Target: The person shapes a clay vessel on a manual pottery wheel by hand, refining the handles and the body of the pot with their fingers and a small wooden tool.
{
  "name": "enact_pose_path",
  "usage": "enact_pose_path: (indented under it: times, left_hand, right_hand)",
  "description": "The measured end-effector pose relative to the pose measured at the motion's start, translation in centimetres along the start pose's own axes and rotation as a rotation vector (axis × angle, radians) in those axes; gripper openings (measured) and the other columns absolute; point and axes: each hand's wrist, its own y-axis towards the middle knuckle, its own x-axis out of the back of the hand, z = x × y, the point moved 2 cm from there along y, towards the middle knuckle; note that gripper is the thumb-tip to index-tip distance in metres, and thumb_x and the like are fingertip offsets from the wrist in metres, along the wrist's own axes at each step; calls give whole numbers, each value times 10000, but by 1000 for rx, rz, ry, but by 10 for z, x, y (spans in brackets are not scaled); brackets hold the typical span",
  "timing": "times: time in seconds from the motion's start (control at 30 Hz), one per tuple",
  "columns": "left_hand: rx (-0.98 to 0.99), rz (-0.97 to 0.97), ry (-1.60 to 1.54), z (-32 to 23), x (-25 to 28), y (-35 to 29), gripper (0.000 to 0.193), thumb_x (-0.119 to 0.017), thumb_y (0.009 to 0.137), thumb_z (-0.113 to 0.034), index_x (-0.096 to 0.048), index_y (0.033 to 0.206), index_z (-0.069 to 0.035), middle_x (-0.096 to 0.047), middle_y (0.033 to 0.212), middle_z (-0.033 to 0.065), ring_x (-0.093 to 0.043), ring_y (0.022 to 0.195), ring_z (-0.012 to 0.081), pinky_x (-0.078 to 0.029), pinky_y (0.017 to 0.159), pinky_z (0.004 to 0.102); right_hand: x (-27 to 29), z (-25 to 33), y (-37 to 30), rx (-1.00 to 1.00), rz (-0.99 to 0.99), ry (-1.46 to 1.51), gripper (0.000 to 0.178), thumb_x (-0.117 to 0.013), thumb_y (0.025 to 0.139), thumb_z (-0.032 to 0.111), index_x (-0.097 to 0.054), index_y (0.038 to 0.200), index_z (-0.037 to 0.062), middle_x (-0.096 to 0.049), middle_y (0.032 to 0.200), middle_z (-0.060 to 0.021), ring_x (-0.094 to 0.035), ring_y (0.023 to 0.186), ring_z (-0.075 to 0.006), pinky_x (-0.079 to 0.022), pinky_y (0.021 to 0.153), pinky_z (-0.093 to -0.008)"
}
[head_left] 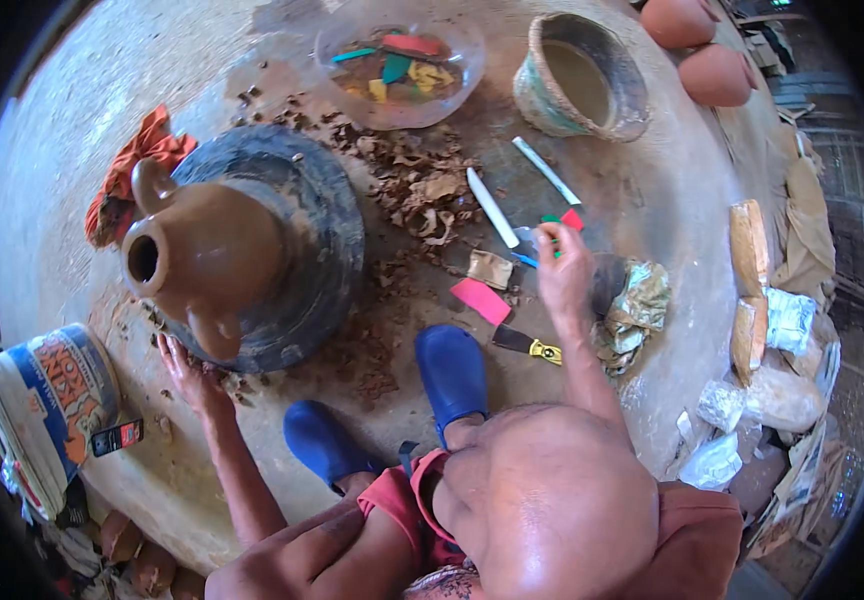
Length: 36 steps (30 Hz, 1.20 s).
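Observation:
A wet brown clay jar (214,245) with a narrow round mouth and two looped handles stands on a dark round potter's wheel (337,240). My left hand (188,372) is at the wheel's near left rim, fingers stretched out and holding nothing; whether it touches the rim I cannot tell. Over a cluster of small tools to the right, my right hand (560,262) has its fingers pinched together. Green, red (572,220) and blue pieces show around those fingertips, but what they grip is hidden. Beside them lie a white stick (492,208) and a pink flat scraper (480,300).
Clay scraps (427,190) litter the floor by the wheel. Beyond are a clear basin (337,95) of coloured tools and a pot (544,105) of murky water. A bucket (82,375) and phone (117,438) stand left; a crumpled cloth (637,310) and a yellow-handled blade (527,345) lie right.

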Motion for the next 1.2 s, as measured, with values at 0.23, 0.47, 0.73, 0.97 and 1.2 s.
enact_pose_path:
  times: [0.23, 0.47, 0.73, 0.97, 1.2]
  left_hand:
    - [-567, 207, 777, 2, -11, 9, 610, -616, 1008, -66, -488, 1604, -57, -474, 1642, 190, -471, 1507, 378, -433, 1216, 466]
    - [-739, 238, 843, 11, -18, -3, 579, -548, 1025, -34, -505, 1601, -77, -512, 1633, 128, -379, 1536, 454, -378, 1269, 487]
    - [-625, 217, 702, 22, -13, -8, 586, -535, 1029, -12, -482, 1612, -41, -437, 1652, 205, -445, 1505, 420, -451, 1213, 463]
    - [-410, 243, 356, 21, -22, -8, 543, -467, 1080, 21, -452, 1622, -8, -331, 1667, 270, -496, 1468, 381, -503, 1167, 447]
    - [-481, 238, 523, 21, -16, -7, 551, -464, 1071, 36, -435, 1621, 22, -281, 1681, 303, -477, 1486, 402, -501, 1171, 449]
  right_hand:
    - [9, -45, -5, -29, 199, -97, 214, -723, 994, 176, -775, 1134, 23, -766, 1060, -177, -770, 944, -338, -611, 843, -433]
    - [-29, -6, -52, 347, 344, -177, 233, -765, 886, 48, -766, 1117, 23, -714, 1090, -132, -688, 1024, -345, -588, 907, -435]
    - [-39, -4, -52, 415, 294, -273, 236, -785, 862, 53, -758, 1094, 19, -701, 1091, -114, -679, 1007, -327, -588, 858, -439]
    - [-44, -16, -49, 369, 249, -319, 209, -785, 864, 74, -756, 1069, 47, -694, 1048, -90, -707, 994, -316, -608, 817, -451]
    - [-38, -4, -50, 366, 265, -238, 186, -765, 866, 48, -753, 1051, 32, -724, 1081, -105, -738, 968, -333, -610, 841, -447]
